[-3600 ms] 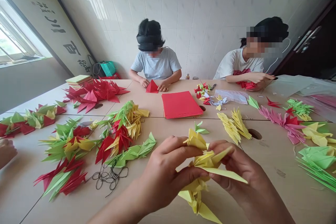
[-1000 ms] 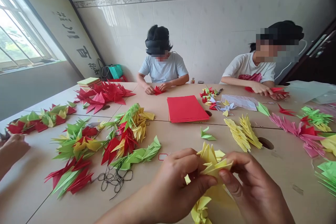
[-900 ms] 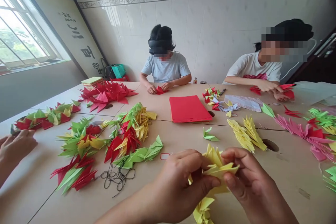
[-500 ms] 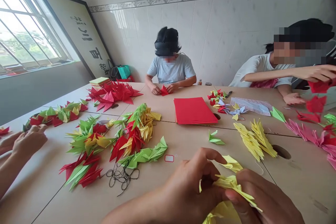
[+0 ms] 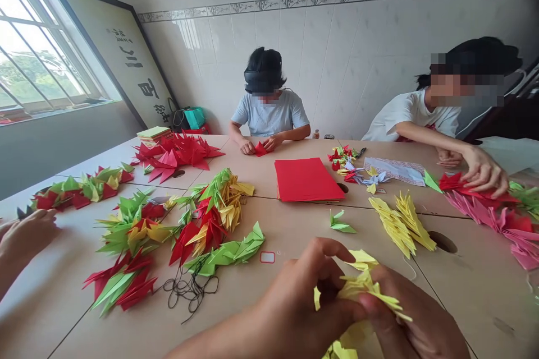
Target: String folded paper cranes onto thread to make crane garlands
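Low at the front of the view, my left hand [image 5: 309, 283] pinches a bunch of yellow folded paper pieces [image 5: 353, 287] between thumb and fingers. From the other side my right hand [image 5: 421, 305] grips the same bunch, its thumb close to my left thumb. More yellow folded paper [image 5: 340, 350] shows beneath my hands. Beyond them on the table lie two rows of yellow folded pieces [image 5: 393, 227] and a small green folded piece [image 5: 340, 223]. To the left of my hands is a curved green paper strip [image 5: 229, 252] of folded pieces.
A stack of red paper [image 5: 309, 180] lies mid-table. Tangled black thread [image 5: 191, 289] and red, green and yellow folded clusters [image 5: 135, 224] spread leftward. One person [image 5: 269, 112] sits opposite, another [image 5: 415, 115] at right; another person's hand [image 5: 31, 235] enters from the left.
The person at right has lowered a hand with red paper onto the table. The hand at the far left has shifted slightly left in view. My hands still hold the yellow pieces.
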Tool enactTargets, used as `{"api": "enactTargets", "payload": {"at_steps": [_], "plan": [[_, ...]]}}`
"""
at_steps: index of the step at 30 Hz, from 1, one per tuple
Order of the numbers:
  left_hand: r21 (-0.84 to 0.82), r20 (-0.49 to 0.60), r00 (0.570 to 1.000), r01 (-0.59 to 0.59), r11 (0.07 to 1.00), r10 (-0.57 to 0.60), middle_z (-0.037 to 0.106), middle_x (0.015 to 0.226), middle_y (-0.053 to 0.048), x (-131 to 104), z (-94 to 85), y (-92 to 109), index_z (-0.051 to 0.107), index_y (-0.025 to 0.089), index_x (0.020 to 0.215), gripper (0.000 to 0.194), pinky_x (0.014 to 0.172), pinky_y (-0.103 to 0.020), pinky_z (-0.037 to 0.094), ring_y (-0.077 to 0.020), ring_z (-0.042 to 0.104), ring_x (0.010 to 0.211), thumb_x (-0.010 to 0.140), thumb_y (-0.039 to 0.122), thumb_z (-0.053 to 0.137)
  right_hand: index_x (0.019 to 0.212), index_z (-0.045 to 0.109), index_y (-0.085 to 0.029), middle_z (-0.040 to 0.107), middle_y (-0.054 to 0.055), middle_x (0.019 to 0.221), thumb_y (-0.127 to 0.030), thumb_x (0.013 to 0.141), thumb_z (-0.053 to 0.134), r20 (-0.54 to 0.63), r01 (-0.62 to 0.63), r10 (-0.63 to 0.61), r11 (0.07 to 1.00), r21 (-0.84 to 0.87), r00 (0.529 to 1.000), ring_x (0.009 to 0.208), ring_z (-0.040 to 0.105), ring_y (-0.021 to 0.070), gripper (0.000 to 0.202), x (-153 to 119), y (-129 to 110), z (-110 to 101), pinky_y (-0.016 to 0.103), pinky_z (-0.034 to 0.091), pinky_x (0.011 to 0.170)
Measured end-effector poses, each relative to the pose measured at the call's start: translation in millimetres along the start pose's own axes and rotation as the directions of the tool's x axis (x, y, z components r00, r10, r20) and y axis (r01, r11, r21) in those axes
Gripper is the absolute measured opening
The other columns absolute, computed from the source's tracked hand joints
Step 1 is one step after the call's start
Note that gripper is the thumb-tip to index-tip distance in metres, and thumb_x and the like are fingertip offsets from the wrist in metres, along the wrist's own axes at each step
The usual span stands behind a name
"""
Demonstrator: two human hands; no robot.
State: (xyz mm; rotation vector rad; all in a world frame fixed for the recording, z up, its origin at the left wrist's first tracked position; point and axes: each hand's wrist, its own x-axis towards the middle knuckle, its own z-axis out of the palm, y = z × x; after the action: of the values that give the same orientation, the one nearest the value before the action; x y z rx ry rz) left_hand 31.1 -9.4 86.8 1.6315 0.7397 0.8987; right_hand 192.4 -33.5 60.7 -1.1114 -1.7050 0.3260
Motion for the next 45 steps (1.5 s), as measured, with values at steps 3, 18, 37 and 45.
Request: {"api": "enactTargets", "payload": {"at_steps": [3,18,37,45], "plan": [[-0.001,0.049,0.998,0.025,1.000,-0.025,0.048,0.070,0.004,2.5,-3.4,-1.1,0.045,0.020,0.107,0.030,0.055,-0.018,0.037,-0.0090,0.044,0.061,0.084,0.021,0.063,0.059,0.050,-0.021,0.049,-0.001,0.051,-0.041,0.091,0.049,0.047,-0.207,0.203,0.968,0.144,0.978,0.047,0.051,0.0132,0.038,3.9,-4.2,6.1,0.021,0.046,0.045],[0.044,0.108,0.989,0.096,0.994,-0.100,0.044,0.069,0.005,5.3,-6.6,0.1,0.043,0.021,0.123,0.049,0.057,-0.019,0.036,-0.0099,0.041,0.062,0.079,0.016,0.063,0.061,0.041,-0.021,0.040,-0.005,0.047,-0.032,0.094,0.044,-0.021,0.164,-0.169,0.976,-0.145,0.985,0.039,0.040,0.0091,0.035,7.3,17.5,7.9,0.020,0.032,0.040],[0.147,0.113,0.993,-0.061,0.987,0.045,0.055,0.066,0.002,9.5,-7.8,-3.2,0.057,0.023,0.126,0.050,0.052,-0.019,0.039,-0.0098,0.044,0.055,0.078,0.010,0.060,0.056,0.045,-0.021,0.046,-0.002,0.048,-0.053,0.094,0.037,0.141,-0.196,0.171,0.962,0.190,0.975,0.044,0.047,0.0119,0.050,14.5,7.0,0.7,0.020,0.041,0.042],[-0.092,-0.139,0.989,0.030,0.995,-0.043,0.059,0.069,-0.002,10.8,-15.9,-1.8,0.075,0.019,0.090,0.018,0.056,-0.020,0.041,-0.0106,0.048,0.061,0.088,0.027,0.059,0.073,0.061,-0.021,0.051,-0.001,0.058,-0.057,0.090,0.045,0.221,-0.327,0.299,0.939,0.104,0.928,0.053,0.049,0.0120,0.043,20.7,16.6,-24.9,0.020,0.045,0.048]]}}
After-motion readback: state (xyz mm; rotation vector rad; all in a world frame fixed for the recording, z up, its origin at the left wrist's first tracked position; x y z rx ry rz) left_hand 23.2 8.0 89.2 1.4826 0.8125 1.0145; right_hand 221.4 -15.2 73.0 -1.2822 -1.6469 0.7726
